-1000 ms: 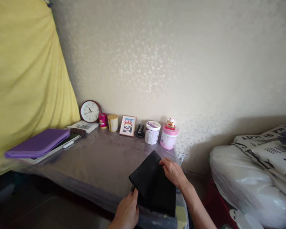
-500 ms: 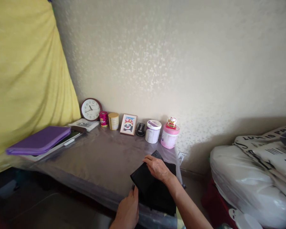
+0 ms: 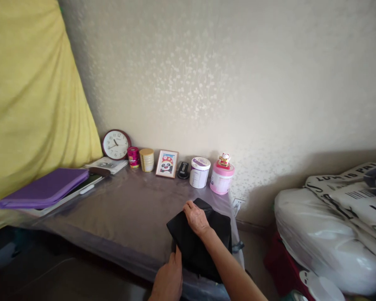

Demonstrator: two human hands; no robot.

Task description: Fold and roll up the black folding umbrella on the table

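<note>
Black item (image 3: 192,253): under right fingers, at left fingertips, over near right part of table (image 3: 128,213)
Left hand (image 3: 169,274): fingers narrow, pinching black item's left edge
Right hand (image 3: 196,218): fingers curled together on top; can't tell if gripping
Pink-lidded tub (image 3: 221,182): beyond right fingers, to their right
Purple folder (image 3: 47,188): well left of both hands' fingers

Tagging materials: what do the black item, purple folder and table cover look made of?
Black item: maybe fabric or synthetic leather, mostly matte; it bends softly, little shine.
Purple folder: probably plastic or fabric, satin; smooth face, soft sheen.
Table cover: likely clear plastic film, glossy; hanging edge wrinkled, translucent.
</note>
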